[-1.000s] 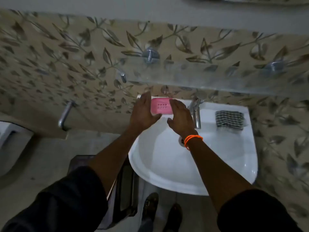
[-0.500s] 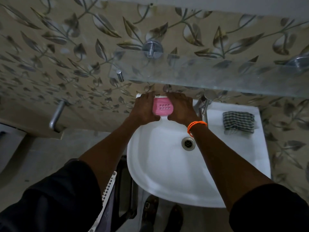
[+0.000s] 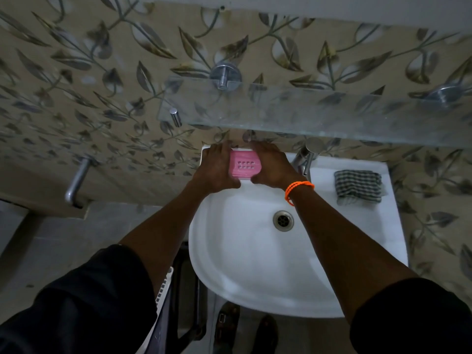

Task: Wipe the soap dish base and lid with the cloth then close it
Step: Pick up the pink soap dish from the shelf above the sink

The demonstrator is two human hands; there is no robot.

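Pink soap dish [image 3: 244, 165] clasped between left hand [image 3: 217, 169], right hand [image 3: 270, 167]; both grips holding it

Both hands, left [image 3: 217, 168] and right [image 3: 272, 166], grip pink soap dish [image 3: 244, 164] on sink [image 3: 255, 264] far rim; cloth [image 3: 358, 185] right.

A second ago the left hand [image 3: 217, 169] and right hand [image 3: 272, 167] lay open and flat beside the soap dish [image 3: 245, 165]; now both have closed in and clasp its two ends. The camera has come nearer; the drain [image 3: 283, 220] shows clear of the right wrist.
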